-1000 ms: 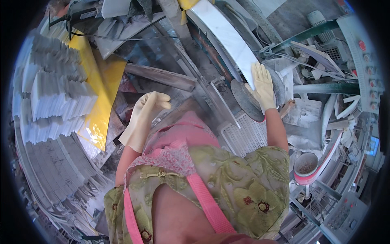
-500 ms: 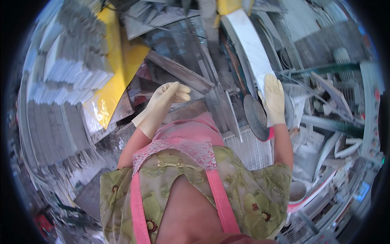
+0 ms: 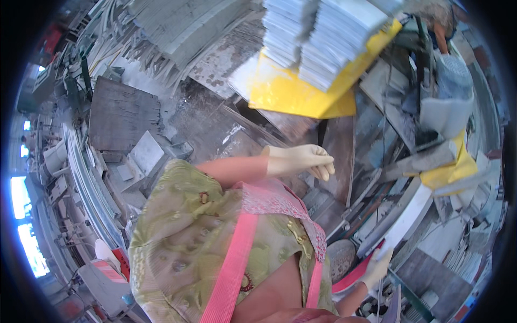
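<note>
My left hand (image 3: 304, 161) wears a cream rubber glove. It hangs in front of the pink apron (image 3: 269, 194) with its fingers curled in, and nothing shows in them. My right hand (image 3: 378, 265), gloved alike, lies at the near end of a long white flat strip (image 3: 405, 222), fingers stretched along it. Beside that hand runs a bright pink-red edge (image 3: 353, 273), next to a round grey disc (image 3: 341, 255). The right palm is hidden.
Stacked pale slats (image 3: 336, 46) rest by a yellow sheet (image 3: 301, 97) ahead. More grey slats (image 3: 186, 27) lie at the far left. A dark board (image 3: 121, 116) is on the left. A yellow-wrapped piece (image 3: 452, 167) sits at the strip's far end. Another person's arm (image 3: 440, 37) shows at the far right.
My view has swung to the left, so the stacks and yellow sheet appear farther right. My right hand stays by the strip's near end; my left hand remains curled.
</note>
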{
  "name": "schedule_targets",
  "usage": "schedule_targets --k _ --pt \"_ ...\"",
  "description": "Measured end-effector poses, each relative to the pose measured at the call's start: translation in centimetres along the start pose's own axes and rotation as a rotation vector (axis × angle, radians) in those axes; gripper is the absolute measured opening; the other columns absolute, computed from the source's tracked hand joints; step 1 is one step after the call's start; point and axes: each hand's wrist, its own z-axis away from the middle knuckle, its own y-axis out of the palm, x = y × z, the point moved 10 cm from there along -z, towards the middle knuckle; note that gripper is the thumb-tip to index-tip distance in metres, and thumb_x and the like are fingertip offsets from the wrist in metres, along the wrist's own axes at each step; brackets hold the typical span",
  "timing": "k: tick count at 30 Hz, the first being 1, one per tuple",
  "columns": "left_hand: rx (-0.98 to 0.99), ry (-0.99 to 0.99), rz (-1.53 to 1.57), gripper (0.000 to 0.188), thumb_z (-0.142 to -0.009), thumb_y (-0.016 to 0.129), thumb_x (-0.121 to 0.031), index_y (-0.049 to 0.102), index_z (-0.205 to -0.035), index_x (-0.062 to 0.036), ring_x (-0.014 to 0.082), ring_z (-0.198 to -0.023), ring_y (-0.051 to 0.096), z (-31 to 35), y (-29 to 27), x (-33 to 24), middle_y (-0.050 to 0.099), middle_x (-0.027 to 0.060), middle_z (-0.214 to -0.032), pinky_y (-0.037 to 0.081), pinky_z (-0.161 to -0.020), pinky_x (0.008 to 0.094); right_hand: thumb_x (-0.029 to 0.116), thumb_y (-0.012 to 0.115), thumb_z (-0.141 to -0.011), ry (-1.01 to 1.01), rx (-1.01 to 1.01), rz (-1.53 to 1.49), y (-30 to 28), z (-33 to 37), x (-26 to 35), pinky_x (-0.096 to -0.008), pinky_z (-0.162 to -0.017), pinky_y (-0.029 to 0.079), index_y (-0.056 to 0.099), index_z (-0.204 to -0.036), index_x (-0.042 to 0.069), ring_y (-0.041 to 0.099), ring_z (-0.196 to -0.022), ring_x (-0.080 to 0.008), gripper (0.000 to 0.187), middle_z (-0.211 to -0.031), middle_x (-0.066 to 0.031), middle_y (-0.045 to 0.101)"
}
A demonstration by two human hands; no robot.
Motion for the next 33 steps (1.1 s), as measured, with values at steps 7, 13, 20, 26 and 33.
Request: schedule_targets --k 7,13,20,26,33 --pt "-0.048 0.063 -0.252 0.050 -0.101 0.056 -0.048 0.065 -0.115 -0.0008 0.0176 -0.098 0.069 4.2 -5.4 -5.1 0.073 0.0110 -0.103 0.052 -0.089 0.0326 0.041 0.055 -0.103 0.017 0.109 -0.961 -6.1 0.1 20.5 -0.0302 -0.067 0.052 0.068 -0.117 -0.003 0.065 -0.077 -0.0162 0.048 -0.096 -0.0086 0.071" --pt "-0.348 0.147 -0.899 0.077 -0.096 0.049 -0.066 0.067 -0.114 0.0063 0.0255 -0.095 0.071 7.6 -14.8 -11.6 0.072 0.0191 -0.104 0.053 -0.085 0.0376 0.027 0.064 -0.097 -0.366 0.214 -1.075 -2.5 2.8 54.3 -0.0341 -0.090 0.050 0.064 -0.126 -0.005 0.065 -0.103 -0.0174 0.043 -0.114 -0.0117 0.071" --pt "-0.643 -0.010 -0.638 0.092 -0.093 0.039 -0.077 0.067 -0.104 0.0097 0.0323 -0.080 0.072 10.4 -21.5 -13.9 0.071 0.0247 -0.100 0.055 -0.078 0.0384 0.039 0.067 -0.094 -0.549 0.131 -0.928 -0.8 5.6 65.1 -0.0434 -0.083 0.054 0.063 -0.132 0.019 0.070 -0.097 -0.0363 0.043 -0.106 -0.0179 0.073" --pt "-0.946 0.061 -0.946 0.081 -0.088 0.055 -0.064 0.063 -0.116 0.0114 0.0379 -0.095 0.071 10.8 -20.0 -15.2 0.071 0.0294 -0.094 0.055 -0.083 0.0467 0.032 0.072 -0.086 -0.650 0.339 -0.700 1.8 8.1 67.6 -0.0475 -0.092 0.053 0.039 -0.152 0.025 0.067 -0.109 -0.0375 0.074 -0.128 -0.0164 0.066" --pt "-0.738 0.310 -0.384 0.054 -0.097 0.062 -0.039 0.051 -0.136 -0.0033 0.0256 -0.106 0.067 7.5 -21.3 -12.3 0.062 0.0132 -0.123 0.062 -0.079 0.0398 0.023 0.064 -0.087 -1.004 -0.175 -0.816 -4.1 5.6 47.6 -0.0435 -0.100 0.046 0.060 -0.130 0.006 0.058 -0.118 -0.0325 0.046 -0.123 -0.0133 0.065"
